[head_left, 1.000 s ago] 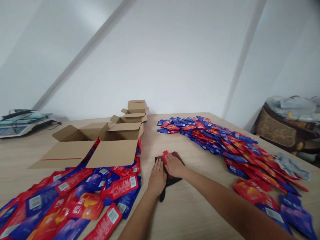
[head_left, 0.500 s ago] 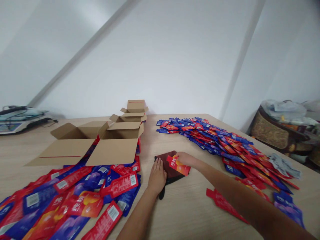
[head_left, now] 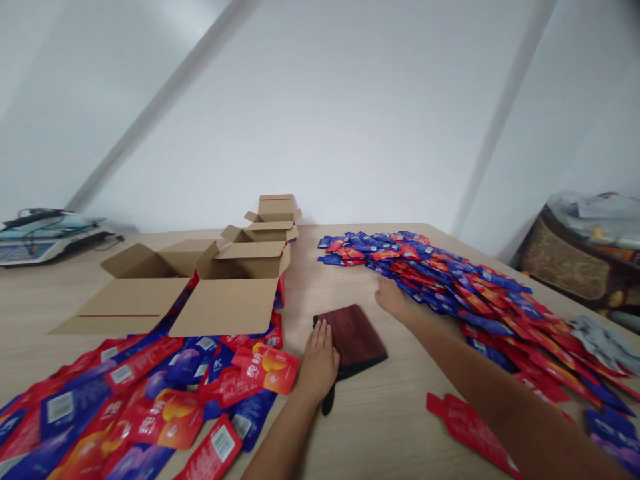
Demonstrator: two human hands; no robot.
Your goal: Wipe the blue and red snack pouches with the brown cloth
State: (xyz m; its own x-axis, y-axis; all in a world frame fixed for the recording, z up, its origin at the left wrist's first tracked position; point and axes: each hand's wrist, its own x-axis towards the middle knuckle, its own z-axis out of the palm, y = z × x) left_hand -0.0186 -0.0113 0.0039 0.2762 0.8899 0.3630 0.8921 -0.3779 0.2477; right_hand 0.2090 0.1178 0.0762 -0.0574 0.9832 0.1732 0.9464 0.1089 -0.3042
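My left hand (head_left: 319, 360) lies with its fingers stretched over the left edge of a flat, dark brown square with black edging (head_left: 354, 335). A black tab pokes out below it on the table. My right hand (head_left: 393, 297) is beside the near edge of the right pile of red and blue pouches (head_left: 440, 277); its fingers are partly turned away and blurred, so its grip is unclear. An orange-and-red pouch (head_left: 273, 368) rests on top of the left pile of pouches (head_left: 110, 407), close to my left forearm.
Open cardboard boxes (head_left: 225, 300) stand in a row at left, flaps spread. A loose red pouch (head_left: 467, 427) lies under my right forearm. Grey cloth (head_left: 603, 343) is at the right edge, a device with papers (head_left: 47, 237) at far left, and a patterned chair (head_left: 565, 260) at right.
The orange pouch that my right hand held over the brown square now lies on the left pile. My right hand is empty of it and has moved toward the right pile. My left hand stays put.
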